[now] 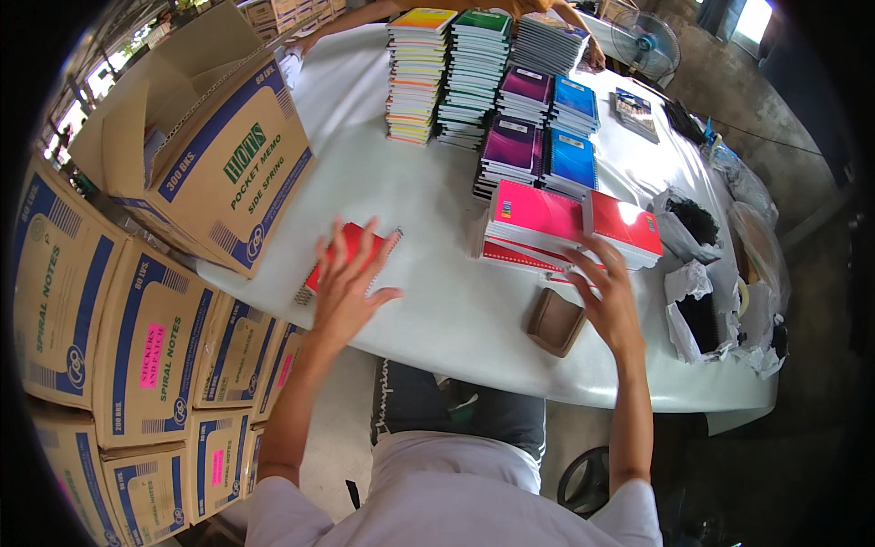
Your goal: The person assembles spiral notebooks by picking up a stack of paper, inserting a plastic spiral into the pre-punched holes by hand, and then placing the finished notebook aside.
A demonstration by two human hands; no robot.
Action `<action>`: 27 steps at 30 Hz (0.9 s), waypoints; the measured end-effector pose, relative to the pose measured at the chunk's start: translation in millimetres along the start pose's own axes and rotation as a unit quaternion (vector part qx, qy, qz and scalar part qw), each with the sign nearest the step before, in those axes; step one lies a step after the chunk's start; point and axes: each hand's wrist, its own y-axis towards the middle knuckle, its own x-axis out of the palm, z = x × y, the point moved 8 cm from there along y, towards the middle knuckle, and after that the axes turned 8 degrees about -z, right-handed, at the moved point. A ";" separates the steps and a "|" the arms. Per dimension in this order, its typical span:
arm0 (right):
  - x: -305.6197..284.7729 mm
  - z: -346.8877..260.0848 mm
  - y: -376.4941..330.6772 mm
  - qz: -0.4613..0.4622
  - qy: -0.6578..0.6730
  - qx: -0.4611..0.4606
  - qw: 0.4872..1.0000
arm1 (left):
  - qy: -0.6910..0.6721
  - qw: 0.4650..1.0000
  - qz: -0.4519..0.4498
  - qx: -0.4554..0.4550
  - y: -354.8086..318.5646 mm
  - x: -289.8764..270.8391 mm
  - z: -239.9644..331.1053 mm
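My left hand [344, 290] lies with fingers spread over a red spiral notebook [375, 244] on the table's left part, covering much of it. Its wire binding shows at the edges. To the right, my right hand [612, 305] has its fingers apart and curved, beside the front edge of the pink-red notebook stacks [536, 211]. Whether its fingertips touch the stack I cannot tell. Just left of that hand sits a small brown block or open box [556, 323].
Behind stand purple [512, 146], blue [572, 159], green [479, 55] and yellow [419, 68] notebook stacks. An open carton [237, 164] stands at left above stacked cartons [155, 356]. Black items in torn white wrapping [697, 314] lie right. Another person's arm [351, 20] reaches across the far edge.
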 end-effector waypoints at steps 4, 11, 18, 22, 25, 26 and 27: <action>31.9 -48.7 95.7 -0.097 -0.039 -0.160 0.982 | -0.035 0.998 0.022 0.056 27.7 9.1 51.9; 72.6 -12.0 125.8 -0.278 0.127 -0.121 0.944 | -0.102 0.994 0.003 0.030 19.4 22.9 48.5; 72.1 -7.8 129.1 -0.278 0.173 -0.127 0.936 | -0.157 0.986 0.010 0.054 26.8 34.6 47.9; 65.4 -13.0 130.2 -0.259 0.163 -0.163 0.938 | -0.201 0.978 0.004 0.055 38.8 37.4 55.2; 65.4 -11.2 131.8 -0.278 0.172 -0.145 0.934 | -0.217 0.974 0.005 0.059 44.8 40.6 58.0; 66.0 -9.6 132.5 -0.287 0.177 -0.136 0.932 | -0.223 0.972 0.008 0.066 46.4 44.4 57.7; 63.7 -9.4 133.5 -0.277 0.170 -0.150 0.934 | -0.230 0.970 0.010 0.071 47.9 44.9 58.4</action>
